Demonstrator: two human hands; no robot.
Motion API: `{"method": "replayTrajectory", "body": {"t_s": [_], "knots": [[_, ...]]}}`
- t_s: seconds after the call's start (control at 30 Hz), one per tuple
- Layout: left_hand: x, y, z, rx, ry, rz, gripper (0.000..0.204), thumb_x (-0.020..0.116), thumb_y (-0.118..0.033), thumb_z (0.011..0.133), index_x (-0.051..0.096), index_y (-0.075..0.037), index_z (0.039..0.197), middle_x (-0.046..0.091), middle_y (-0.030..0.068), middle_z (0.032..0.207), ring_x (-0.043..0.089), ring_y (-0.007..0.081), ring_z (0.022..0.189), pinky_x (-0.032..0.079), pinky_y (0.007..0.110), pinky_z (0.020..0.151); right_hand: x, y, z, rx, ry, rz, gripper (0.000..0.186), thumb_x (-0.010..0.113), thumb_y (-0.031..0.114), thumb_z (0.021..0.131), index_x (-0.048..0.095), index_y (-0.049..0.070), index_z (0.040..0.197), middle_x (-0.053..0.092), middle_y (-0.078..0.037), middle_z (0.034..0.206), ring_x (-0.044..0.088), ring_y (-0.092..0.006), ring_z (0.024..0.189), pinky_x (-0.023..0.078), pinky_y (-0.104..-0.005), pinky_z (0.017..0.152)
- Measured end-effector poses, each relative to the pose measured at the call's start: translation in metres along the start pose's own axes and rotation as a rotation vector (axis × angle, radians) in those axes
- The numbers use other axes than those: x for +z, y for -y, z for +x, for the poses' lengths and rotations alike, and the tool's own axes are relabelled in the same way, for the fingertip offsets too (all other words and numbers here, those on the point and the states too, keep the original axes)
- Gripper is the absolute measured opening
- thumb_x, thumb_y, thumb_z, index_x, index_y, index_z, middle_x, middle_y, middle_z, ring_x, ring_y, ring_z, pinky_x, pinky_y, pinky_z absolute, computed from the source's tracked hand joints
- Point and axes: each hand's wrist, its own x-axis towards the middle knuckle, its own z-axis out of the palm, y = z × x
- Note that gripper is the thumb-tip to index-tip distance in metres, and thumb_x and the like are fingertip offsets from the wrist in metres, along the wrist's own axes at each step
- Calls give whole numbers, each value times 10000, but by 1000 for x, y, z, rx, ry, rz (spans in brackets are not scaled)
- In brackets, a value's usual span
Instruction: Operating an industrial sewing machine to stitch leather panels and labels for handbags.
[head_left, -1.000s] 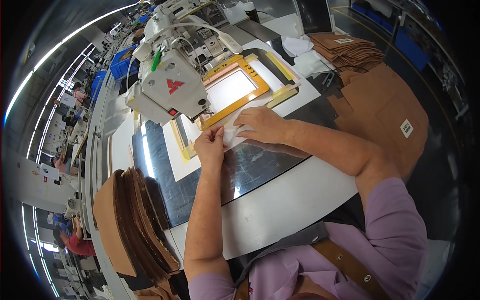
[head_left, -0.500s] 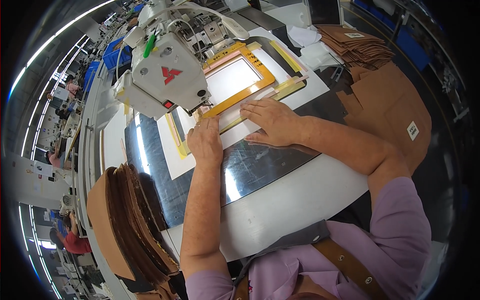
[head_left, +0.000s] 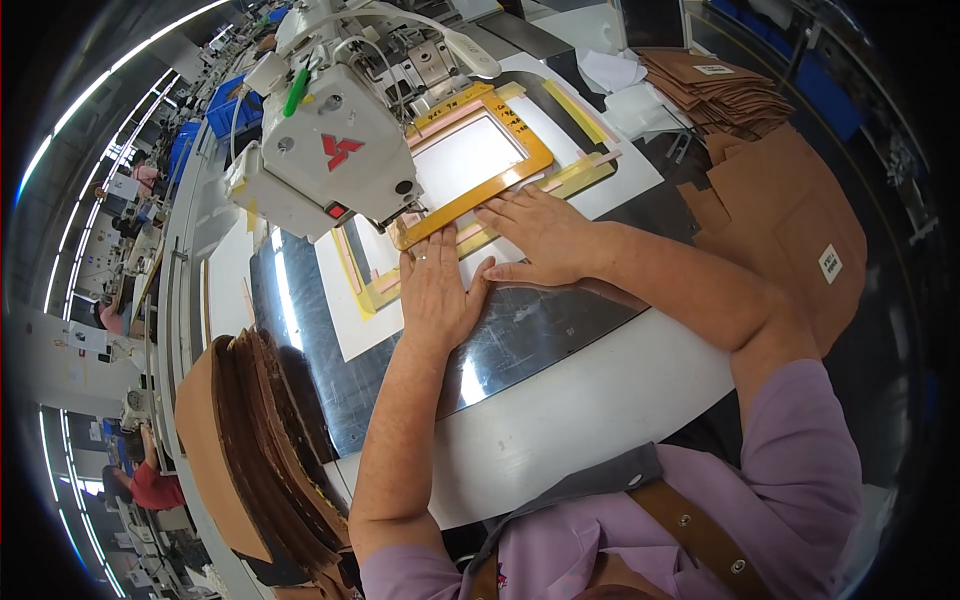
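Observation:
My left hand point(head_left: 440, 292) lies flat with its fingers stretched forward, their tips at the near edge of the orange clamp frame point(head_left: 478, 204). To its right my right hand point(head_left: 545, 236) rests palm down, fingers extended against the same edge of the frame. Neither hand grips anything. Under and around them is a white sheet point(head_left: 345, 330) bordered with yellow tape strips point(head_left: 588, 178). The head of a white sewing machine point(head_left: 335, 150) stands just beyond my left fingertips, over the frame's left corner. My palms cover part of the taped strip.
A shiny metal plate point(head_left: 530, 335) lies under the sheet, with a white table edge point(head_left: 590, 395) nearer me. Stacked brown panels point(head_left: 250, 440) stand at the left. More brown panels lie at right point(head_left: 775, 215) and far right point(head_left: 715, 90). Other people work far left.
My left hand has flattened out and shifted slightly right, its thumb now near my right thumb. My right hand has slid a little forward along the frame's edge.

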Motion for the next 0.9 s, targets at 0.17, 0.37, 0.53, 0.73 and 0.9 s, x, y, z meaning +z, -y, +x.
{"method": "replayTrajectory", "body": {"t_s": [0.17,0.37,0.53,0.73,0.9], "knots": [[1,5,5,-61,72,18,857,357,-645,1029,372,38,1545,453,245,1545,351,379,1491,190,522,1232,-9,-3,10,21,94,21,922,367,724,1001,377,-10,1558,429,-215,1563,338,-345,1500,220,-487,1240],[1,1,9,-106,78,1,855,378,-643,1019,382,35,1540,470,262,1522,374,378,1478,175,530,1235,2,-14,9,67,-3,-58,867,356,703,1014,411,28,1556,457,-190,1551,356,-340,1487,227,-498,1223],[-1,1,8,-111,86,-28,840,442,-609,1001,388,36,1536,478,270,1511,386,378,1471,161,533,1239,-10,-20,4,124,-35,-24,780,429,616,1032,453,7,1519,462,-199,1545,363,-340,1481,225,-494,1233],[-1,1,6,-104,47,-21,832,464,-595,992,403,40,1526,493,272,1496,401,375,1461,156,536,1240,-16,-15,-14,157,4,-32,751,410,610,1043,473,19,1503,485,-184,1531,405,-311,1470,226,-515,1242],[4,2,2,-72,-17,-9,835,462,-612,987,424,32,1517,514,263,1484,414,372,1455,147,539,1240,-25,-11,-11,275,79,-61,804,392,631,1039,446,-21,1506,472,-200,1535,387,-316,1480,188,-526,1259]]}}
